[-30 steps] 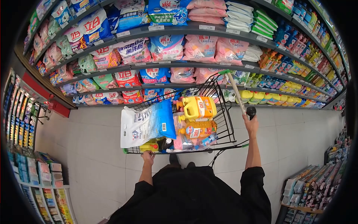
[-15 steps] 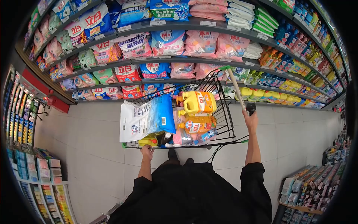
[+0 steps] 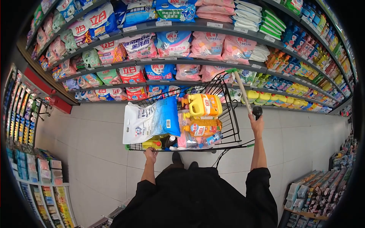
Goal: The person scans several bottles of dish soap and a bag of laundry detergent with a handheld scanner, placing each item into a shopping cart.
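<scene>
A wire shopping cart with green corner pieces stands sideways before me. My left hand is closed on its near rim, beside a yellow bottle. With my right hand I grip the near end of the cart's pale handle, next to a black round piece. Inside lie a large white-and-blue bag, a yellow jug with an orange label, an orange liquid bottle and a clear bottle with a blue label. A dark bottle is partly hidden by the bag.
Curved store shelves with bagged detergent and bottles run along the far side of the cart. Racks of small goods stand at left, and another display at right. My shoes are on the tiled floor close to the cart.
The view has shifted slightly, so shelves and cart appear a little further right and down. Both hands keep their hold on the cart.
</scene>
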`<state>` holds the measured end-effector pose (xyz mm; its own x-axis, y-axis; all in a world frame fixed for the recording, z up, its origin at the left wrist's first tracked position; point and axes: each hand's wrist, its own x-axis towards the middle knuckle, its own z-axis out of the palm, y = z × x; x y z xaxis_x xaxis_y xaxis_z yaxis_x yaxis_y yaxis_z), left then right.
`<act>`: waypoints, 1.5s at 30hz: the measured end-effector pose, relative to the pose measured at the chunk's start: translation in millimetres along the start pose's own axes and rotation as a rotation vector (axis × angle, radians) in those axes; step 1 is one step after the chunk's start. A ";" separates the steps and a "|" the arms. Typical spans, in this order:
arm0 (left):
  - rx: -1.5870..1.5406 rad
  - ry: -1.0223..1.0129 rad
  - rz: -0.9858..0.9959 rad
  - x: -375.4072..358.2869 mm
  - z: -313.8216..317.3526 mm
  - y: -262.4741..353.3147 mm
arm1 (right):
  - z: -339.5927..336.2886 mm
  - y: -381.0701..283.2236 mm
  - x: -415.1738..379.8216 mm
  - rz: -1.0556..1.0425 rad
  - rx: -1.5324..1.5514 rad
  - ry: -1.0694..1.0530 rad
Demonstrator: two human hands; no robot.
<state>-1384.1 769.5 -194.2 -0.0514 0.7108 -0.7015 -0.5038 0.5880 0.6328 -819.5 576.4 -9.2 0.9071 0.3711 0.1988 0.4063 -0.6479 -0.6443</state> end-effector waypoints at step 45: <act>0.018 0.070 0.030 -26.4 13.0 10.2 | 0.9 0.8 -1.4 -0.034 -0.044 0.029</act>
<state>-1376.7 761.8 -165.0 -0.1266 0.7003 -0.7025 -0.4851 0.5740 0.6597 -820.5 575.8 -10.7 0.8953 0.3743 0.2417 0.4407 -0.6640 -0.6040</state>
